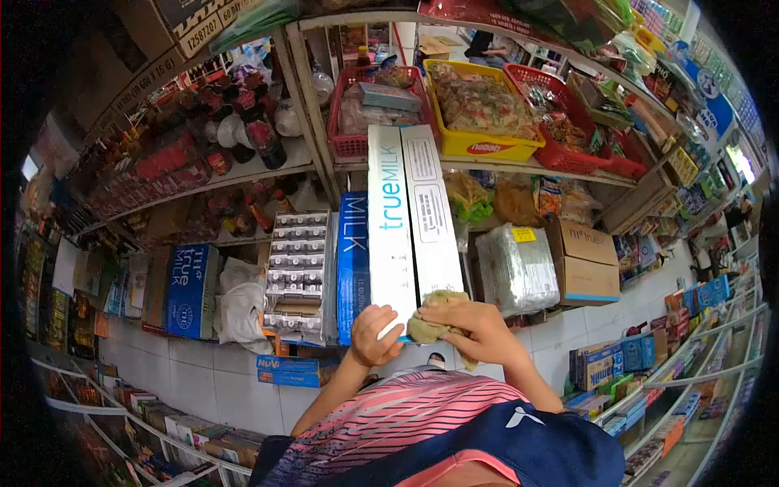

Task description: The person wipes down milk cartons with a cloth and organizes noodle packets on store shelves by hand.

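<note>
A long white milk carton box (393, 211) printed "true MILK" stretches away from me, its far end by the shelf baskets. My left hand (378, 334) is wrapped round its near left corner. In my right hand (471, 325) is a crumpled greenish-yellow cloth (434, 319), pressed on the near right end of the box. A dark seam runs along the middle of the box's upper face. Beside it on the left stands a blue milk box (354, 268).
On the shelf stand a red basket (345, 122), a yellow basket (487, 148) and another red basket (568, 158) of packets. Lower down are a tray of small cartons (296, 260), a plastic-wrapped pack (519, 268) and a brown box (586, 264). Racks of goods curve round both sides.
</note>
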Demonstrator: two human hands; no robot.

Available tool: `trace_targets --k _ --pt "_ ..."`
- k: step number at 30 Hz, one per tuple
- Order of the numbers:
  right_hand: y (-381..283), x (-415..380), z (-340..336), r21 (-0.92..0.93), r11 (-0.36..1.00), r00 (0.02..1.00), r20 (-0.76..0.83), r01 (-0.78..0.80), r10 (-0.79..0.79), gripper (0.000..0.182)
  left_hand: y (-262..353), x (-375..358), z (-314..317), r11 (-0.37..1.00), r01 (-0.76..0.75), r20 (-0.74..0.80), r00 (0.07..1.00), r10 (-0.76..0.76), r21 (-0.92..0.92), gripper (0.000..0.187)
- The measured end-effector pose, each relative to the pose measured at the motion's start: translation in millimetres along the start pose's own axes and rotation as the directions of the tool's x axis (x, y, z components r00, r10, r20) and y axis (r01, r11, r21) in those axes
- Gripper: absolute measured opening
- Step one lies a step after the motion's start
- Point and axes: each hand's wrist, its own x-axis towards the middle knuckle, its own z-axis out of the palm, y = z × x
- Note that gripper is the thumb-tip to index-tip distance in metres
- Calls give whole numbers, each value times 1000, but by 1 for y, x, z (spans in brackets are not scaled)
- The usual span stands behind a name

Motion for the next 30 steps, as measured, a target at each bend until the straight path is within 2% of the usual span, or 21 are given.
trace_targets --k 2,3,4,5,7,8,9,11,13,14,15,17,18,19,21,22,24,25,27,29,30 --pt "-3 -8 5 283 951 984 -94 -122 154 31 2 11 -3 999 17 -25 1000 -18 -37 35" --pt "-6 -2 4 322 941 967 -192 -100 169 31 8 24 -11 999 10 -24 1000 -11 -48 35" --pt "-12 4 6 359 924 929 -281 -132 241 31 18 39 -21 975 217 74 974 -212 -58 41" --pt "-18 12 9 397 904 881 -356 -161 313 31 27 50 -29 906 421 170 897 -408 -46 48" --pt "-25 35 19 432 900 818 -498 -54 288 31 34 67 -38 769 613 239 786 -570 -183 66" --pt "-30 42 23 420 907 838 -483 -35 256 32 36 74 -40 752 626 288 773 -565 -206 77" --pt "-30 47 30 493 868 874 -445 59 193 33 37 73 -38 803 568 278 812 -512 -180 77" --pt "-32 47 41 616 778 921 -363 123 141 34 41 75 -23 622 705 149 694 -705 -342 63" --pt "-31 42 38 623 774 936 -328 112 128 34 24 82 -28 680 687 115 720 -684 -256 57" --pt "-29 40 36 542 834 925 -360 103 120 32 15 85 -32 729 663 77 747 -661 -170 53" --pt "-26 37 32 455 886 916 -387 87 108 30 12 89 -36 729 663 78 746 -661 -172 53" --pt "-21 32 29 326 945 811 -548 -18 204 22 10 97 -46 796 585 248 803 -542 -156 52" --pt "-17 30 28 347 937 784 -567 -50 252 21 11 96 -46 901 432 395 833 -388 -26 49" --pt "-15 29 27 366 927 754 -586 -80 297 19 10 94 -43 956 294 530 809 -255 11 44" --pt "-10 29 29 360 927 755 -576 -109 313 19 15 93 -41 975 209 579 786 -216 80 32" --pt "-8 29 33 251 956 786 -555 -152 271 20 12 95 -42 975 207 578 788 -214 78 32" --pt "-6 30 38 43 980 846 -499 -194 189 23 3 102 -42 961 266 653 717 -245 68 28" --pt "-8 31 39 41 979 844 -500 -199 193 23 -6 103 -39 962 267 654 717 -242 63 28" --pt "-13 34 37 -50 975 889 -425 -215 174 26 -36 105 -24 957 243 585 758 -289 158 26" --pt "-15 36 36 -108 972 889 -435 -209 143 28 -68 114 -8 962 182 498 827 -262 203 22" --pt "-15 35 36 -121 968 895 -420 -219 150 28 -84 118 -1 950 215 484 822 -302 227 23"
